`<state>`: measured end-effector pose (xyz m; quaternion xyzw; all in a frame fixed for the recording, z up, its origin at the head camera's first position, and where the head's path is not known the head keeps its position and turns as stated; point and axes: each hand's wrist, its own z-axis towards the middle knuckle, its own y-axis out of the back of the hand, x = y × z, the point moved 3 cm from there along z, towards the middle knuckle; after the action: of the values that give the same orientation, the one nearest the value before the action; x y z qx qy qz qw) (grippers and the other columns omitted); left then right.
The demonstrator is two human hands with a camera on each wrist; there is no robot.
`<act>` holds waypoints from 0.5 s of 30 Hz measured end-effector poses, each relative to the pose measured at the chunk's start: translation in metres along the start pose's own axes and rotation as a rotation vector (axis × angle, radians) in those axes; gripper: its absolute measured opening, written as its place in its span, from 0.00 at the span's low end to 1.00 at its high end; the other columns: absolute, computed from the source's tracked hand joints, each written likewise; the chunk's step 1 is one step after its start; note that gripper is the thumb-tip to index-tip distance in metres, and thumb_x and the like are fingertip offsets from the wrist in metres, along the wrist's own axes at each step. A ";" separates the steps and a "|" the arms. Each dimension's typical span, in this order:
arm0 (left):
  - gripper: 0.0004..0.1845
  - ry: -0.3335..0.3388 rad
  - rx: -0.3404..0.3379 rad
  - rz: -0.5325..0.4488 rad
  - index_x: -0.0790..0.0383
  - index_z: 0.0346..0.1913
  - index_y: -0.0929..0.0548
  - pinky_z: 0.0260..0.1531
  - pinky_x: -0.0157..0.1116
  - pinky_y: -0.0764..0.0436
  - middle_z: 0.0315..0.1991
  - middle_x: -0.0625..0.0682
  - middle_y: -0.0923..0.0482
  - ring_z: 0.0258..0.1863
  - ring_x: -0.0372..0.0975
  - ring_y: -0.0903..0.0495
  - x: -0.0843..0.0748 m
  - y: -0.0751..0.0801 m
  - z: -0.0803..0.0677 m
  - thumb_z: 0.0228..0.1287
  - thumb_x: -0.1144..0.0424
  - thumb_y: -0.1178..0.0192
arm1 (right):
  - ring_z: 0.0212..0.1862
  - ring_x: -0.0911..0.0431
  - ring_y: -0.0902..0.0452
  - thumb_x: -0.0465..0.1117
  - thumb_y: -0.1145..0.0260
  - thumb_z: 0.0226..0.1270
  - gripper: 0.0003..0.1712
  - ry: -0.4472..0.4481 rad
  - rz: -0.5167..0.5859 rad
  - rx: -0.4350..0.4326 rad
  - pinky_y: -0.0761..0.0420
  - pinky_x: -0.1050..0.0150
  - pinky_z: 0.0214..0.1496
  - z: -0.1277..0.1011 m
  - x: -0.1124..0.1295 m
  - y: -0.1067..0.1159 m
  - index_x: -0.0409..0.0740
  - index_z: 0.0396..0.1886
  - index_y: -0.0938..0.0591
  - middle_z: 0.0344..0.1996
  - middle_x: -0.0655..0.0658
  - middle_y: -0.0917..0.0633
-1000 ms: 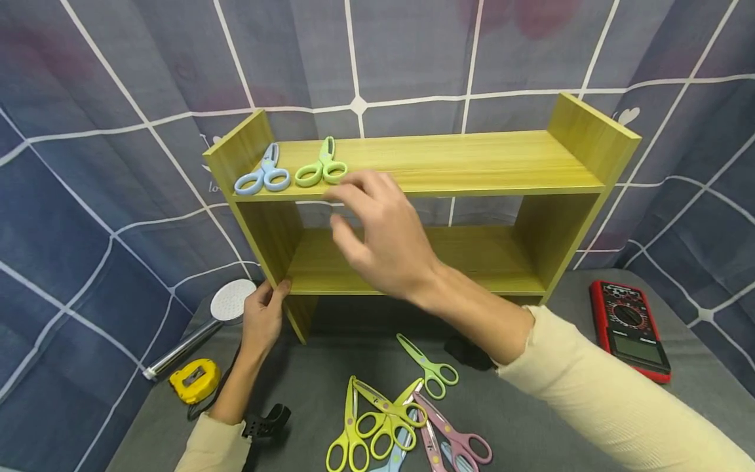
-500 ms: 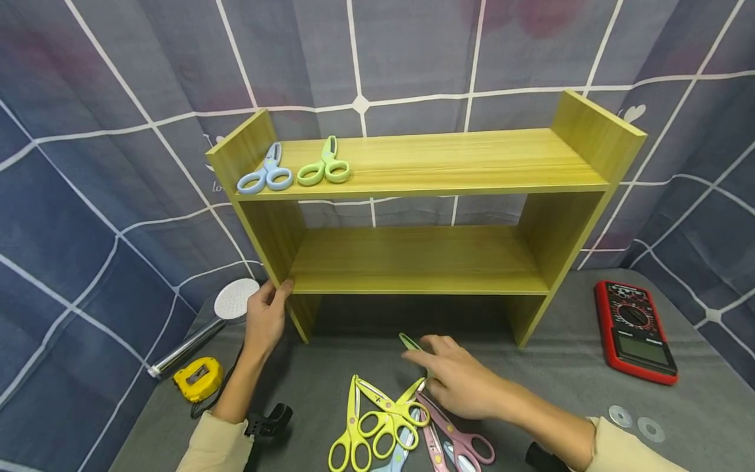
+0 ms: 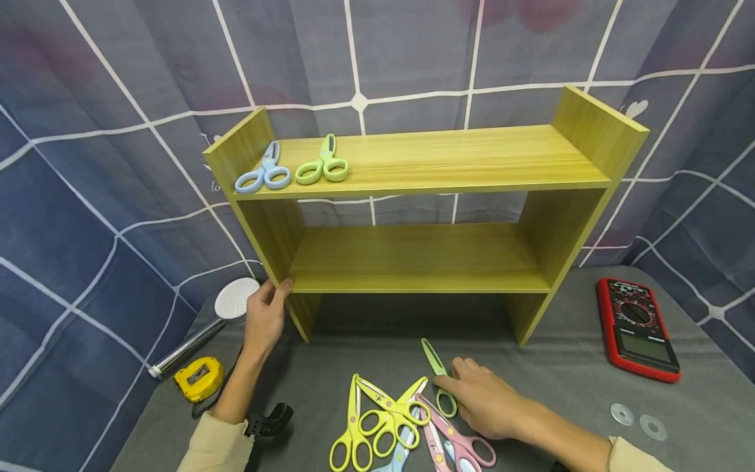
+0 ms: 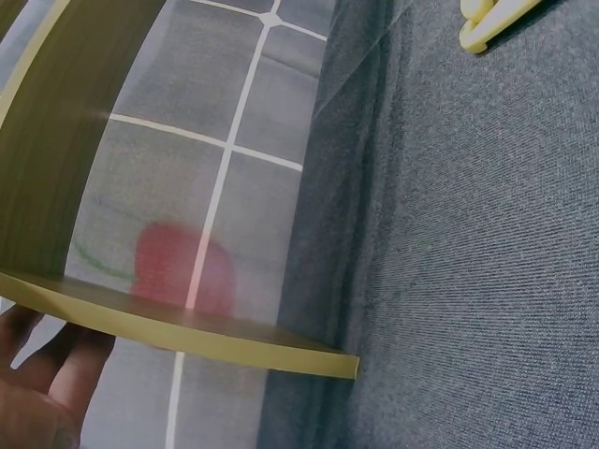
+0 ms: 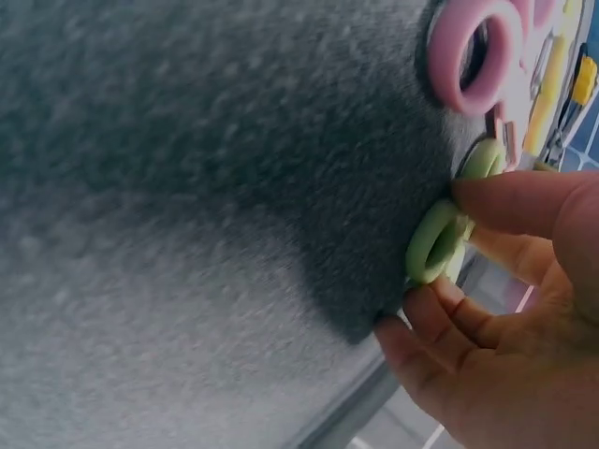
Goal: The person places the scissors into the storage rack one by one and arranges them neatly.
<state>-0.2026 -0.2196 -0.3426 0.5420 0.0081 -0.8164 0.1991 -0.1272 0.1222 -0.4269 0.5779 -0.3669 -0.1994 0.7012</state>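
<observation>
A yellow-green wooden shelf (image 3: 425, 160) stands on the grey table, with blue scissors (image 3: 262, 174) and green scissors (image 3: 321, 164) lying on its top board at the left. My left hand (image 3: 276, 293) grips the shelf's left side panel at the lower board; the left wrist view shows its fingers (image 4: 42, 360) behind the panel edge (image 4: 187, 329). My right hand (image 3: 459, 388) is down on the table and pinches the handle of another pair of green scissors (image 3: 438, 373), whose loop (image 5: 433, 245) sits between thumb and fingers.
Yellow scissors (image 3: 377, 419) and pink scissors (image 3: 457, 442) lie in a pile by my right hand. A red multimeter (image 3: 639, 328) and two washers (image 3: 637, 419) are at right. A shower head (image 3: 236, 298), yellow tape measure (image 3: 197, 379) and black clip (image 3: 268, 419) are at left.
My right hand came down from the top shelf to the table and took hold of the green scissors' handle, turning them. The left hand has not moved.
</observation>
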 end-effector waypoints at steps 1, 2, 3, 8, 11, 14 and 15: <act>0.14 0.001 -0.001 0.002 0.80 0.50 0.19 0.41 0.25 0.26 0.38 0.57 0.17 0.35 0.27 0.22 0.000 0.000 0.000 0.70 0.72 0.46 | 0.35 0.60 0.39 0.30 0.34 0.58 0.25 0.005 0.009 -0.010 0.34 0.64 0.33 -0.001 -0.002 0.000 0.48 0.56 0.18 0.33 0.56 0.33; 0.14 0.004 -0.001 -0.002 0.80 0.50 0.19 0.41 0.25 0.26 0.38 0.56 0.17 0.35 0.28 0.22 0.000 0.000 0.000 0.70 0.72 0.46 | 0.34 0.61 0.39 0.31 0.34 0.58 0.23 0.011 0.019 -0.016 0.34 0.64 0.33 -0.001 -0.003 0.000 0.48 0.55 0.17 0.32 0.56 0.33; 0.14 0.005 -0.002 -0.002 0.80 0.50 0.19 0.40 0.25 0.26 0.37 0.55 0.17 0.35 0.27 0.22 0.000 0.000 0.000 0.70 0.72 0.46 | 0.34 0.61 0.39 0.31 0.34 0.58 0.23 0.016 0.033 -0.014 0.34 0.64 0.33 -0.002 -0.005 0.000 0.48 0.54 0.17 0.32 0.57 0.33; 0.14 0.010 -0.004 -0.012 0.80 0.51 0.19 0.41 0.25 0.26 0.36 0.48 0.17 0.35 0.27 0.22 0.000 -0.001 0.000 0.70 0.72 0.46 | 0.33 0.63 0.38 0.36 0.31 0.52 0.23 0.015 0.077 0.010 0.31 0.60 0.39 -0.006 -0.013 -0.002 0.53 0.51 0.18 0.32 0.59 0.31; 0.14 0.004 -0.003 -0.010 0.80 0.51 0.19 0.41 0.25 0.26 0.36 0.47 0.17 0.35 0.27 0.22 0.000 -0.001 0.000 0.70 0.72 0.45 | 0.33 0.64 0.37 0.40 0.31 0.49 0.22 0.011 0.115 -0.013 0.31 0.61 0.38 -0.009 -0.015 -0.002 0.58 0.48 0.19 0.32 0.61 0.30; 0.13 -0.001 -0.007 -0.003 0.81 0.49 0.19 0.40 0.25 0.26 0.35 0.45 0.18 0.35 0.27 0.22 -0.002 -0.001 -0.001 0.70 0.72 0.45 | 0.34 0.65 0.35 0.39 0.31 0.48 0.22 0.039 0.165 -0.084 0.31 0.64 0.35 -0.012 -0.014 0.000 0.61 0.45 0.20 0.33 0.63 0.29; 0.13 -0.001 -0.010 0.001 0.81 0.49 0.19 0.40 0.25 0.26 0.35 0.45 0.18 0.35 0.27 0.23 -0.003 -0.001 -0.001 0.70 0.72 0.45 | 0.33 0.66 0.34 0.39 0.31 0.47 0.22 0.055 0.178 -0.114 0.32 0.66 0.34 -0.012 -0.012 0.002 0.61 0.45 0.20 0.33 0.63 0.29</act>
<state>-0.2012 -0.2174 -0.3410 0.5407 0.0117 -0.8165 0.2022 -0.1266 0.1392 -0.4297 0.5072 -0.3855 -0.1408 0.7578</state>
